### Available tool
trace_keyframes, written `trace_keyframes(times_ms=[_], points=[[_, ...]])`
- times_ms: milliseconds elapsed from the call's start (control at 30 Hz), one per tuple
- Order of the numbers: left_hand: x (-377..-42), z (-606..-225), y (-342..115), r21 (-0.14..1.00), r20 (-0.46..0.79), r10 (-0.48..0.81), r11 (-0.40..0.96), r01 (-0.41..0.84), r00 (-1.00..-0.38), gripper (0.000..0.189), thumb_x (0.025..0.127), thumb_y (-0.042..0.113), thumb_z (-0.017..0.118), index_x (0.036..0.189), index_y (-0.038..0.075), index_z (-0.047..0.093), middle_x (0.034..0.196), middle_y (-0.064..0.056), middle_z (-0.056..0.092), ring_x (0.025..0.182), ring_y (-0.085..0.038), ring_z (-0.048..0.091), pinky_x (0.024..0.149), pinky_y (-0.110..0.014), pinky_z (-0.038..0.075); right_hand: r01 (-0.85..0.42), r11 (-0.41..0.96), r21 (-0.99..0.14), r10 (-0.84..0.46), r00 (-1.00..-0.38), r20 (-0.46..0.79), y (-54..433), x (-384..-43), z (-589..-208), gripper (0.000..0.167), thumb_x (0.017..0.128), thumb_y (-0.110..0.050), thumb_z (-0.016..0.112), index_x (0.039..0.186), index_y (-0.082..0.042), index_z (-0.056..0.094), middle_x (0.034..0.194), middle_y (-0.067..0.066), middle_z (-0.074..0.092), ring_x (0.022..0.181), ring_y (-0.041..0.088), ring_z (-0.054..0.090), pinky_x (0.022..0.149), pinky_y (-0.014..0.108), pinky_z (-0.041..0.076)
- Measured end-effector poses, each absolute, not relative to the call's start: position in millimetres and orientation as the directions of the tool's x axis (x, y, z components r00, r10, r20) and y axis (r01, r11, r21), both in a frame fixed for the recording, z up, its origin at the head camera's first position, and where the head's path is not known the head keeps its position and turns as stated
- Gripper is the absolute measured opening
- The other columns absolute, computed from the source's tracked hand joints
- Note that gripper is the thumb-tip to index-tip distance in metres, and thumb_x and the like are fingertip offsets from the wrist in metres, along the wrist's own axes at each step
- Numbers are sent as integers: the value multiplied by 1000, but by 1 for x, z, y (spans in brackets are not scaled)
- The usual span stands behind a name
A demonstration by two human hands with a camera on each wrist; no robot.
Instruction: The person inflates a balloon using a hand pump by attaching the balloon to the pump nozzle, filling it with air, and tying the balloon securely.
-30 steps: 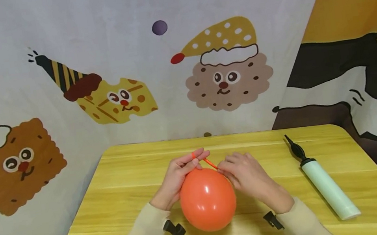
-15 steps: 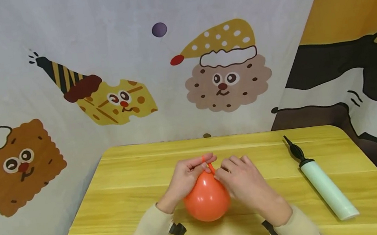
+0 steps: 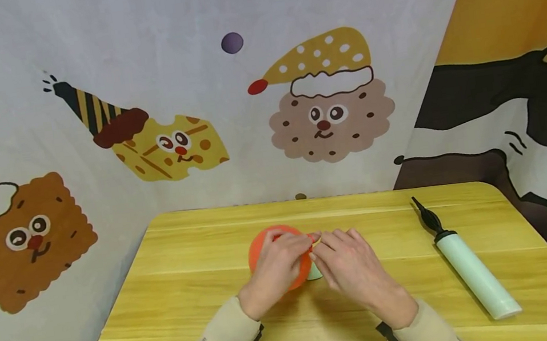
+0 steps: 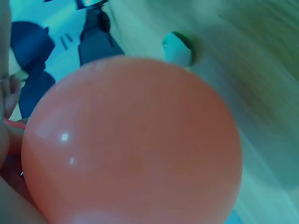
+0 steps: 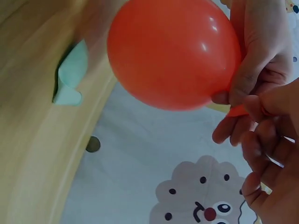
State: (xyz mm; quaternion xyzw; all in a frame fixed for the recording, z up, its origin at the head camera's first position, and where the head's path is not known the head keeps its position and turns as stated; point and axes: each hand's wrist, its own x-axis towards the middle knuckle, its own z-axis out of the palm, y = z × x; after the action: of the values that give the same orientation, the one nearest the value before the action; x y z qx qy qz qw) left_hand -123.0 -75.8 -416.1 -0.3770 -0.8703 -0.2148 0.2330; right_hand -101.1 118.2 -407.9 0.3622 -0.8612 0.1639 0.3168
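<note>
A round, inflated orange-red balloon (image 3: 256, 253) is up over the table between the person's hands, partly hidden in the head view by the left hand. The left hand (image 3: 279, 262) grips it at the neck, thumb and fingers bent around that spot. In the right wrist view, a short bit of stretched neck shows between the left hand (image 5: 261, 51) and the right hand (image 5: 280, 149). Thumb and forefinger of the right hand (image 3: 350, 264) pinch this neck. The balloon (image 4: 133, 140) fills most of the left wrist view.
A limp mint-green piece (image 5: 72, 77), looking like a flat balloon, lies on the wooden table (image 3: 179, 321) under the hands. At the right rests a mint-green hand pump (image 3: 476, 273) with a black nozzle. Printed cloth (image 3: 171, 22) hangs behind.
The balloon's body has swung up and away from the person, behind the left hand. That hand has turned over, its back now upward. The mint-green piece has come into view beneath.
</note>
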Motion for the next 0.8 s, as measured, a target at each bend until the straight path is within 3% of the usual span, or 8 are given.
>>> trace_keyframes(times_ms=[333,533,800], points=[[-122,-425,-75,60,580,601,641,765,-550,43,87,-1,81,127,14,74,121,5,75,97,-13,70,89,-35,45,-712,695,-102,-505,-584,636,117,-102,-415,19,102,-22,58,96,-10,72,101,3,71,78,20,61,64,32,43],[-122,-432,-78,18,578,619,641,767,-531,37,86,3,83,121,12,76,114,4,77,96,-13,70,88,-34,46,-699,706,-116,-507,-613,606,115,-102,-416,15,98,-19,61,89,-12,71,102,3,73,83,21,64,65,32,45],[-123,-439,-77,54,565,621,629,776,-543,17,91,6,78,107,13,78,100,7,77,93,-11,70,88,-32,45,-694,716,-75,-510,-593,623,114,-104,-418,14,89,-15,62,75,-13,61,70,-5,47,62,14,45,58,26,33]])
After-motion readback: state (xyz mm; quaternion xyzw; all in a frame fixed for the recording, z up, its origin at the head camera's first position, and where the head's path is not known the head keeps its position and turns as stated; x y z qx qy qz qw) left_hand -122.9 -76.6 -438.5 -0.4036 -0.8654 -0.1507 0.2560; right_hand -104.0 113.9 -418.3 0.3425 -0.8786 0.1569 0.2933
